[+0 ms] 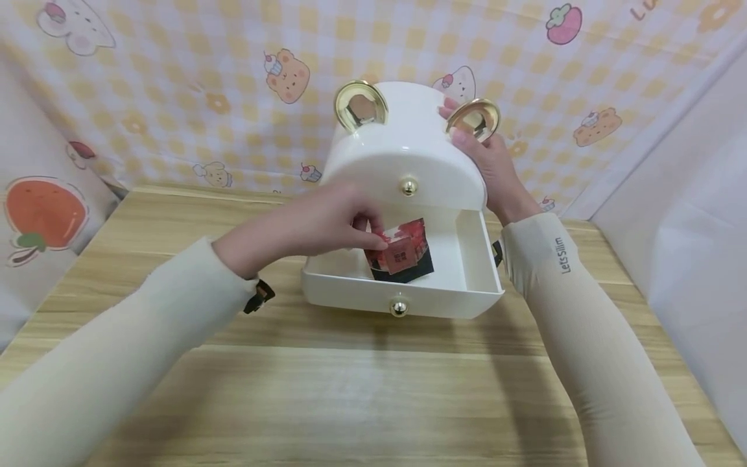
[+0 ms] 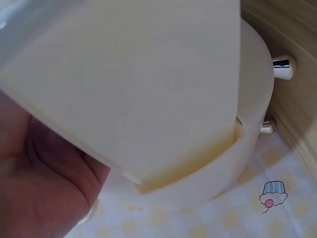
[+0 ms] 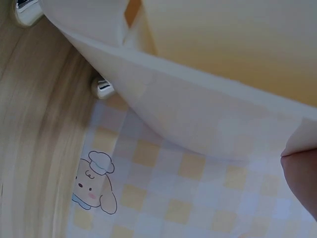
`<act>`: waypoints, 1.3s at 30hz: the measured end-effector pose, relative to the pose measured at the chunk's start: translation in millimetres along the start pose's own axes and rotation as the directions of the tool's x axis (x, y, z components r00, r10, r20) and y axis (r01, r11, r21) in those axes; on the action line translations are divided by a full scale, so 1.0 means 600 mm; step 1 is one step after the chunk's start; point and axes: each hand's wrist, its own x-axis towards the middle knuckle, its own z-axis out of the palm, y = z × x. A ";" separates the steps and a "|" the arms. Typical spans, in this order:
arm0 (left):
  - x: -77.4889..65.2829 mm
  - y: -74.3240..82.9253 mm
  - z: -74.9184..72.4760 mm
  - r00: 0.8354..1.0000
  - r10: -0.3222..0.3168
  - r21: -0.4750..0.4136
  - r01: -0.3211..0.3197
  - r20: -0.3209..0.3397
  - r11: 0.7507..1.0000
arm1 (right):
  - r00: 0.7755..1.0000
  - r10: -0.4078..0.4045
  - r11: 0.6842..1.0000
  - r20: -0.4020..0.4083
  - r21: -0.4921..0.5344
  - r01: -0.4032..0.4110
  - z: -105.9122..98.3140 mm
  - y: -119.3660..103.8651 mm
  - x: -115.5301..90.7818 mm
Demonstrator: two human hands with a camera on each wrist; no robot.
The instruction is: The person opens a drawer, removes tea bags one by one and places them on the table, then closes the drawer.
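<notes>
A white storage box (image 1: 403,139) with gold-rimmed round ears stands on the table, its lower drawer (image 1: 350,293) pulled out. Inside that drawer lie red-and-black sachets, one a small dull-red packet (image 1: 402,255) on top of a larger shiny sachet (image 1: 425,267). My left hand (image 1: 344,220) reaches over the drawer's left wall and pinches the packet's upper left edge between thumb and fingers. At the box's upper right, my right hand (image 1: 496,165) grips around the right ear (image 1: 489,110), thumb in front and fingertips behind. The left wrist view shows the left hand (image 2: 49,183) beside a white panel.
A gold knob (image 1: 409,187) marks the upper front of the box, another gold knob (image 1: 399,307) the drawer front. Behind the box hangs a yellow checked cloth (image 1: 245,123) with cartoon prints. The wooden table (image 1: 350,395) extends in front, with a white side wall (image 1: 671,175) at right.
</notes>
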 end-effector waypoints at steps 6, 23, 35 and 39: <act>-0.032 0.000 -0.015 0.991 -0.025 -0.058 0.017 -0.131 0.998 | 1.000 0.011 1.000 -0.004 0.020 -0.011 0.001 0.001 0.000; -0.143 -0.038 -0.059 0.868 -0.224 -0.330 0.074 -0.443 0.941 | 0.999 0.007 0.999 -0.037 0.039 -0.006 0.000 0.001 -0.001; -0.207 -0.098 -0.076 0.785 -0.301 -0.581 -0.090 -0.541 0.809 | 0.999 -0.015 0.997 -0.048 0.072 0.018 -0.001 0.003 -0.002; -0.226 -0.119 -0.085 0.750 -0.314 -0.529 -0.057 -0.583 0.846 | 0.999 -0.019 0.999 -0.038 0.038 0.020 0.000 0.004 0.000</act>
